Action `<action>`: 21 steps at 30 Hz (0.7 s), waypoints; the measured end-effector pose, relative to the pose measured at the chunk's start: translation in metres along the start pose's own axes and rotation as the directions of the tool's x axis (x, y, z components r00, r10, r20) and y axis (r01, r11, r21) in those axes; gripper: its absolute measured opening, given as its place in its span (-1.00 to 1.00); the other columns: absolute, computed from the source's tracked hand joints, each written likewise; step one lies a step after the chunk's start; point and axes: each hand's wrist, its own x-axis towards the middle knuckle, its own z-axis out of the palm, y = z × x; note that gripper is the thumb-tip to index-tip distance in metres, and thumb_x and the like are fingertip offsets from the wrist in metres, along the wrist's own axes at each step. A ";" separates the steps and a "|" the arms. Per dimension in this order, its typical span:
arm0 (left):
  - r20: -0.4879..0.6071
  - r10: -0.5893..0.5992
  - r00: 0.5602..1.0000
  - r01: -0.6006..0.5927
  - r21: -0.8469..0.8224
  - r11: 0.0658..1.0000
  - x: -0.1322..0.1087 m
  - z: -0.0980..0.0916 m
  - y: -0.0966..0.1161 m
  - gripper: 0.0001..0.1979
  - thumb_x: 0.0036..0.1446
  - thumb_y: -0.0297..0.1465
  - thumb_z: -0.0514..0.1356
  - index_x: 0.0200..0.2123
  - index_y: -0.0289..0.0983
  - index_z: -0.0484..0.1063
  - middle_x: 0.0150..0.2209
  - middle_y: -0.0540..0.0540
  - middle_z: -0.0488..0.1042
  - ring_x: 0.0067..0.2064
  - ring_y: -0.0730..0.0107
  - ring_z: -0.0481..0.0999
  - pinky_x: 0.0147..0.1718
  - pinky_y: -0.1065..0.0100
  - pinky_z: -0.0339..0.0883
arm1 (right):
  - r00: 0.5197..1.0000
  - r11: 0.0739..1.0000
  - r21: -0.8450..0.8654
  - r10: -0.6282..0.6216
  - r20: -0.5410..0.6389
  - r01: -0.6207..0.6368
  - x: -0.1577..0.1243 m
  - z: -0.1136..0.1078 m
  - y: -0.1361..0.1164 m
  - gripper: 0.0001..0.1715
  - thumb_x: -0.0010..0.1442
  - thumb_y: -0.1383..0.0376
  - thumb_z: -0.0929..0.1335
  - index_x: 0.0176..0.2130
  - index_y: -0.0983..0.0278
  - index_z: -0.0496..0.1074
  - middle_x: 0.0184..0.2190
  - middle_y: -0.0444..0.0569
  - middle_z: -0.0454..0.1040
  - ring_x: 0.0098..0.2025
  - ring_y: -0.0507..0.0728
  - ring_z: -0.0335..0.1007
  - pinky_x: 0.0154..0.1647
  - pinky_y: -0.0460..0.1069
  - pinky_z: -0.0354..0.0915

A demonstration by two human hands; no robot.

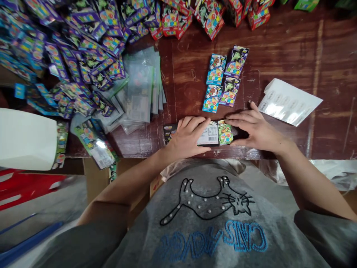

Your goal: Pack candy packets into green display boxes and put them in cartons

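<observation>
A dark-edged flat packet with a white barcode panel (212,133) lies along the front edge of the table. My left hand (188,136) is closed over it, fingers on its far side and thumb along its near edge. At the packet's right end sits a small green printed box (225,132); whether it is partly inside the packet I cannot tell. My right hand (252,130) has fingers and thumb about the box's right end. Just beyond lie two blue boxes (216,69) and two purple boxes (236,61), in two columns.
A white sticker sheet (290,102) lies to the right. Clear plastic sleeves (139,89) are stacked at left, beside heaped purple boxes (83,52). Red boxes (209,18) line the back. A filled packet (96,143) and a white panel (26,139) are at the front left.
</observation>
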 end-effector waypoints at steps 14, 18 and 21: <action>-0.203 -0.377 0.904 0.254 -0.455 0.853 0.026 -0.002 0.041 -0.28 0.46 -0.21 0.23 0.54 -0.09 0.00 0.33 -0.25 0.41 0.28 0.07 0.48 0.20 0.04 0.47 | 0.856 0.870 0.425 0.405 -0.322 -0.251 0.005 0.007 -0.051 -0.54 0.47 0.07 0.40 0.28 0.10 0.43 0.04 0.03 0.64 -0.15 0.19 0.63 -0.11 0.16 0.60; -0.163 -0.344 0.925 0.165 -0.641 0.749 0.037 0.009 0.031 -0.47 0.52 -0.29 0.10 0.47 -0.11 0.09 0.37 -0.27 0.41 0.29 0.16 0.52 0.18 0.10 0.50 | 0.880 0.854 0.480 0.371 -0.296 -0.198 0.010 0.001 -0.042 -0.68 0.47 0.13 0.40 0.17 0.10 0.52 0.05 -0.02 0.67 0.04 0.20 0.64 0.13 0.20 0.57; -0.135 -0.325 0.936 0.114 -0.757 0.644 0.035 0.012 0.020 -0.57 0.46 -0.25 0.18 0.31 -0.18 0.24 0.22 -0.24 0.54 0.11 0.26 0.62 0.06 0.20 0.55 | 0.875 0.848 0.480 0.391 -0.284 -0.223 0.010 0.008 -0.043 -0.65 0.46 0.12 0.41 0.18 0.10 0.51 0.07 -0.01 0.67 0.08 0.20 0.63 0.16 0.20 0.57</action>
